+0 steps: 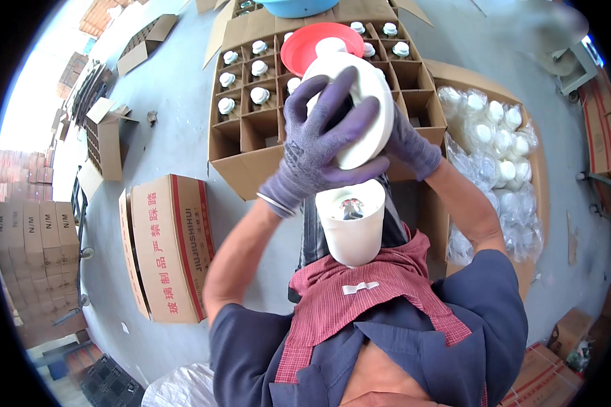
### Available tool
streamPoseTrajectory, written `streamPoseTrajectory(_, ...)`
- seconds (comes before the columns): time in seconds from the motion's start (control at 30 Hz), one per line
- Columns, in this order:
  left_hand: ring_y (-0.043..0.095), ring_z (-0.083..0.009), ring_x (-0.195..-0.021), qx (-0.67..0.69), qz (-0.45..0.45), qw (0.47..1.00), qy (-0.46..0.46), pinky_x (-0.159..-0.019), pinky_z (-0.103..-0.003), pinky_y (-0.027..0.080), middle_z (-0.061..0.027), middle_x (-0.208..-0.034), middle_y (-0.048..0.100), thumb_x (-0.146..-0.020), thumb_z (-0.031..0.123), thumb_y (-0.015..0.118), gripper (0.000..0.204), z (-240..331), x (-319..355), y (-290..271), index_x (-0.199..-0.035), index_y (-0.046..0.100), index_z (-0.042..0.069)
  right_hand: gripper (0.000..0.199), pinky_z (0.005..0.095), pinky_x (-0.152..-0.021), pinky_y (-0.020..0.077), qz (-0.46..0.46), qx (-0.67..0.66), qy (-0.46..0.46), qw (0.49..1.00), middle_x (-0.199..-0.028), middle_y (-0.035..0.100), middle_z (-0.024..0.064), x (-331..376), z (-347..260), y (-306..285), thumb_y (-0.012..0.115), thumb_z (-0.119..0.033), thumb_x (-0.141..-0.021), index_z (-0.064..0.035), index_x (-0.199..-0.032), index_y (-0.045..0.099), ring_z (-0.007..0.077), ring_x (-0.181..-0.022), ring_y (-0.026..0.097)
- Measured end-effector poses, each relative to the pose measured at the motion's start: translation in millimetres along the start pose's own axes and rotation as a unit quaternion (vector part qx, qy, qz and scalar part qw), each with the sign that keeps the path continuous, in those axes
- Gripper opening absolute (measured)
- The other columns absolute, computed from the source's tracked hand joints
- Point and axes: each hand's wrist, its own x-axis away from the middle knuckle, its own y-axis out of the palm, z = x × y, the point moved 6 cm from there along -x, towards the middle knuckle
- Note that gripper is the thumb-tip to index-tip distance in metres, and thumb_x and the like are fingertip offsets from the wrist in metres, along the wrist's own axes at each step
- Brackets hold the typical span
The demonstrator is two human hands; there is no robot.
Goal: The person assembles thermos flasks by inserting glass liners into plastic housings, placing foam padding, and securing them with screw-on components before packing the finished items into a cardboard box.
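In front of my chest, both gloved hands hold up a rounded white plastic piece [366,139] with a broad rim, tilted; its exact kind is not clear. My left hand [319,136], in a purple-grey glove, has its fingers curled over the near face. My right hand [412,146] grips the right side, its fingers mostly hidden behind the piece. Below them, at my lap, stands an open white cylindrical container [351,237] with something shiny inside. Beyond my hands lies a red round dish [304,51] on top of a divided carton [248,176] of white-capped bottles [260,95].
To the right, an open carton [533,271] holds white-capped items in clear plastic [499,139]. A closed carton [166,251] sits on the floor at left. At the far edge is a blue basin [302,7]. Stacked cartons [37,251] line the left.
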Motion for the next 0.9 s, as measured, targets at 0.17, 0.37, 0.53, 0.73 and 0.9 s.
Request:
streamPoseTrajectory(0.17, 0.046, -0.0271, -0.118, -0.003, -0.194, 0.969, 0.151, -0.085, -0.056, 0.042, 0.0102, -0.138, 0.050, -0.057, 0.054, 0.079, 0.068, 16, 18, 11, -0.120, 0.058, 0.047, 0.052, 0.0336, -0.071, 0.0497, -0.248, -0.475, 0.226, 0.813, -0.103, 0.060, 0.0136, 58, 34, 41, 0.066, -0.030, -0.085, -0.0014, -0.126, 0.051, 0.0241, -0.084, 0.061)
streamPoseTrajectory(0.37, 0.051, -0.0297, -0.115, 0.197, -0.232, 0.952, 0.021, -0.096, -0.047, 0.041, -0.0030, -0.134, 0.054, -0.067, 0.042, 0.079, 0.061, -3, 62, 18, -0.122, 0.063, 0.023, 0.047, 0.0246, -0.045, 0.0518, -0.350, -0.412, 0.592, 0.597, -0.081, 0.064, 0.0104, 91, 38, 28, 0.057, -0.042, -0.092, -0.0010, -0.115, 0.059, 0.0157, -0.059, 0.064)
streamPoseTrajectory(0.53, 0.046, -0.0368, -0.124, 0.302, -0.379, 0.866, -0.124, -0.107, -0.047, 0.035, -0.0104, -0.141, 0.050, -0.071, 0.036, 0.079, 0.071, -2, 117, 49, -0.135, 0.058, 0.016, 0.040, 0.0250, -0.068, 0.0543, -0.113, -0.318, 0.545, 0.768, -0.094, 0.063, 0.0094, 106, 50, 2, 0.050, -0.038, -0.098, -0.0045, -0.116, 0.062, 0.0109, -0.078, 0.062)
streamPoseTrajectory(0.73, 0.043, -0.0372, -0.128, 0.301, -0.426, 0.848, -0.092, -0.111, -0.049, 0.032, -0.0101, -0.141, 0.050, -0.072, 0.041, 0.078, 0.068, 6, 110, 64, -0.134, 0.059, 0.020, 0.043, 0.0320, -0.102, 0.0433, -0.190, -0.226, 0.351, 0.889, -0.120, 0.061, 0.0104, 99, -2, 28, 0.044, -0.032, -0.103, 0.0001, -0.129, 0.055, 0.0213, -0.114, 0.057)
streamPoseTrajectory(0.9, 0.039, -0.0410, -0.130, 0.227, -0.431, 0.863, -0.136, -0.110, -0.053, 0.030, -0.0146, -0.141, 0.045, -0.074, 0.052, 0.075, 0.072, 25, 137, 73, -0.137, 0.056, 0.022, 0.042, 0.0326, -0.104, 0.0416, -0.215, -0.220, 0.412, 0.858, -0.126, 0.059, 0.0138, 111, -20, 50, 0.042, -0.030, -0.103, -0.0008, -0.130, 0.055, 0.0214, -0.118, 0.056)
